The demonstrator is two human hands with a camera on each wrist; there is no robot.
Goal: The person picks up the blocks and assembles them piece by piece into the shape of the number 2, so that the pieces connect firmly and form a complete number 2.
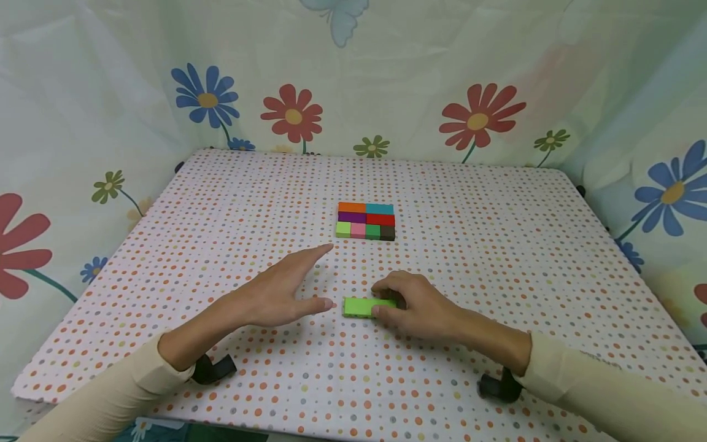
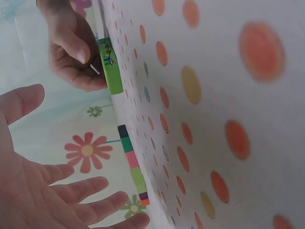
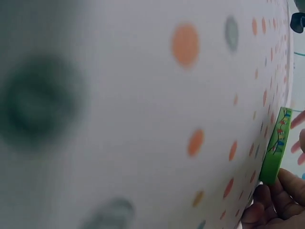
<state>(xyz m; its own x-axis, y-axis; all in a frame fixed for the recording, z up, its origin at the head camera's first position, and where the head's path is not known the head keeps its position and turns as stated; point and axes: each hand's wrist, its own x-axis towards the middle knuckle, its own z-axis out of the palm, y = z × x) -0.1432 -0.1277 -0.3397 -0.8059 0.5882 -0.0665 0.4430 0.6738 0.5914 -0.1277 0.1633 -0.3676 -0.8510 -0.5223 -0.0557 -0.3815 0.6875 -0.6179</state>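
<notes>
A light-green block point(image 1: 359, 307) with a colourful print along its side lies on the dotted tablecloth, long side running left to right. Around its right end is my right hand point(image 1: 417, 305), fingers bent behind the block and thumb over its near part. In the left wrist view a gap shows between that thumb point(image 2: 76, 47) and the block point(image 2: 110, 71). My left hand point(image 1: 278, 291) hovers left of the block, fingers stretched forward and thumb spread apart, holding nothing. Farther back sits a compact group of coloured blocks point(image 1: 366, 221), lined up in rows.
The group has orange and blue blocks at the back, purple and red in the middle, and lime, pink, green and black in front. A dotted cloth covers the table point(image 1: 497, 245). Flower-printed curtains point(image 1: 386, 80) hang behind and at both sides.
</notes>
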